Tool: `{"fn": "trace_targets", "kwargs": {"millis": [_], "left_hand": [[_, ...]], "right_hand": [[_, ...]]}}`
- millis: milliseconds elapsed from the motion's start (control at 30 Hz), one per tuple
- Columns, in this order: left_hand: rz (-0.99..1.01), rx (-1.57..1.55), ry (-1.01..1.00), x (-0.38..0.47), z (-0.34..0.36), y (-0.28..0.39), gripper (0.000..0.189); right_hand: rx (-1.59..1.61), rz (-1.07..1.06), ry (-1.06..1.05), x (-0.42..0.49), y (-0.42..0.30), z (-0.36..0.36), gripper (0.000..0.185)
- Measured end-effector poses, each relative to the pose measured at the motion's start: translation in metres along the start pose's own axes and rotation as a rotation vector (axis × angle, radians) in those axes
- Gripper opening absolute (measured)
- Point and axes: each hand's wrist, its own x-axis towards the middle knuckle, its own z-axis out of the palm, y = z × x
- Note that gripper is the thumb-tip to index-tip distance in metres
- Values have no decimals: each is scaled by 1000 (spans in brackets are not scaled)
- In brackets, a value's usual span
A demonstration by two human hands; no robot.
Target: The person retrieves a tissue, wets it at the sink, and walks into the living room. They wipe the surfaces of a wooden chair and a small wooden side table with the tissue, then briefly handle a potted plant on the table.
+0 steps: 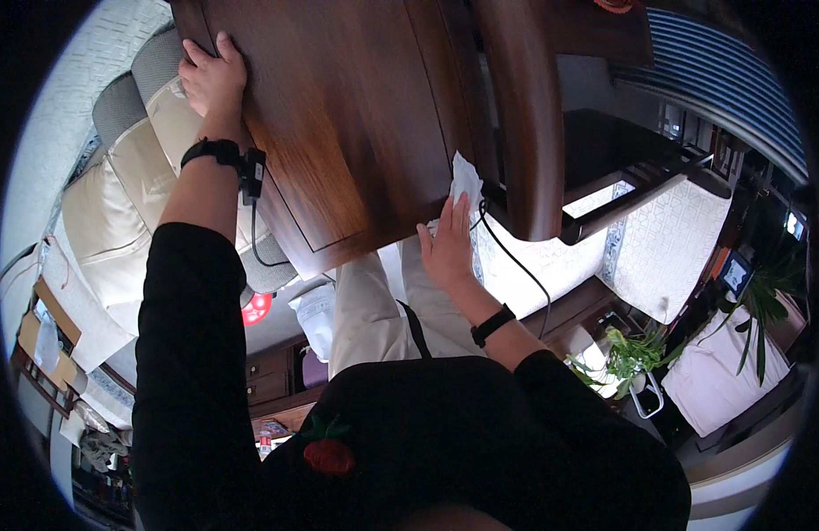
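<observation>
A dark brown wooden panel with an inset board and a glossy surface (356,126) fills the top middle, directly before me. My left hand (215,74) lies on its left edge, fingers apart, and holds nothing. At the panel's lower right corner, my right hand (448,245) presses a crumpled white tissue or cloth (465,180) against the wood. Part of the white piece shows beside the thumb; the palm side is hidden. A black wristband (494,325) is on my right wrist. A strap with a small black device (253,174) and a cable is on my left wrist.
Right of the panel stands a curved wooden armrest (529,119), with a black cable (515,255) hanging beneath it. A cream sofa (110,219) is at the left. Green plants (635,355) and a pale pink cushion (724,372) are at the lower right. A white bag (314,315) stands near my legs.
</observation>
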Motion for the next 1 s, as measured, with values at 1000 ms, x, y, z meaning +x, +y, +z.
{"fn": "trace_targets", "kwargs": {"millis": [1000], "left_hand": [[-120,5,-49,-289,-67,-85,67]], "right_hand": [[-164,-647,229,253,-86,-53,64]]}}
